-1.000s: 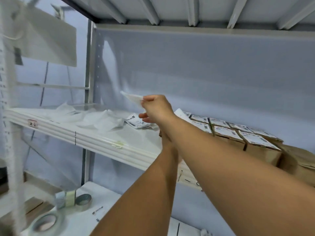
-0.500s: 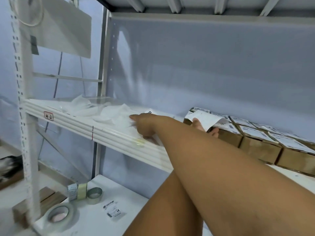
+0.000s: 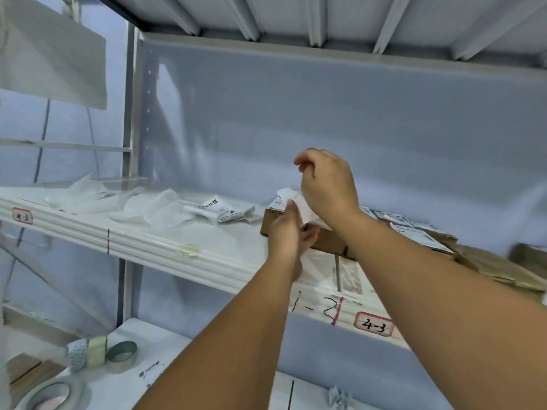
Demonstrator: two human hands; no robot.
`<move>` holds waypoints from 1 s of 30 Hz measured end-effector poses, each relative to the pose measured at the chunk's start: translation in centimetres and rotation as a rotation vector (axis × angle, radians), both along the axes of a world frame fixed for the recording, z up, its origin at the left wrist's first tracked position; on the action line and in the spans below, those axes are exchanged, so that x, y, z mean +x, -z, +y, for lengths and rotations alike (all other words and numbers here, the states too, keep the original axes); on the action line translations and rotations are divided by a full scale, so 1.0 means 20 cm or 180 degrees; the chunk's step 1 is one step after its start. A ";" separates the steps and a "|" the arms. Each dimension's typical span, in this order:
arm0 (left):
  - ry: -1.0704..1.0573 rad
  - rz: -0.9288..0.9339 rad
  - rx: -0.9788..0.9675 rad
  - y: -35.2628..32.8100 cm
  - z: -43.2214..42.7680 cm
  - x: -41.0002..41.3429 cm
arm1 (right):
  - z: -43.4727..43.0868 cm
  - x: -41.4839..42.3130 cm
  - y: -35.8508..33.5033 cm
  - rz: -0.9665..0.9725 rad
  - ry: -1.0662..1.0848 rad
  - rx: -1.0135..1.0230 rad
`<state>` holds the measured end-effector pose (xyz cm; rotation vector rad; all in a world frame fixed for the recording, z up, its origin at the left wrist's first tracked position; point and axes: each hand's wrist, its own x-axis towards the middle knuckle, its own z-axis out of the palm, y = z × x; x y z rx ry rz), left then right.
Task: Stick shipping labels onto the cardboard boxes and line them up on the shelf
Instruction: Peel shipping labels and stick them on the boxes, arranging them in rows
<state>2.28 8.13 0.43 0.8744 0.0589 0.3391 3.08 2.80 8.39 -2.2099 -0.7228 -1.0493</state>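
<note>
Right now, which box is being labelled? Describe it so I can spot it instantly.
On the white middle shelf, a row of cardboard boxes runs to the right. The one you want is the row's left end box, beside the loose labels. Its neighbours carry flat labels; this one has the left hand and right hand holding a white label over it.

Left hand (image 3: 288,232) just under right hand (image 3: 328,184)

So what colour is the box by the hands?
The box is plain brown cardboard, seen in the head view.
</note>
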 end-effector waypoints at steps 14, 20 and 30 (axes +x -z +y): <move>-0.0192 -0.0322 0.1669 -0.09 -0.37 -0.22 | -0.67 -0.21 0.27 0.0699 -0.0225 0.0132; 0.0236 -0.0222 0.1867 -0.19 -0.60 -0.35 | -0.83 -0.35 0.22 0.0477 -0.0215 0.0778; 0.1466 0.0054 0.2043 -0.22 -0.77 -0.44 | -1.07 -0.42 0.16 0.0872 -0.0075 0.1873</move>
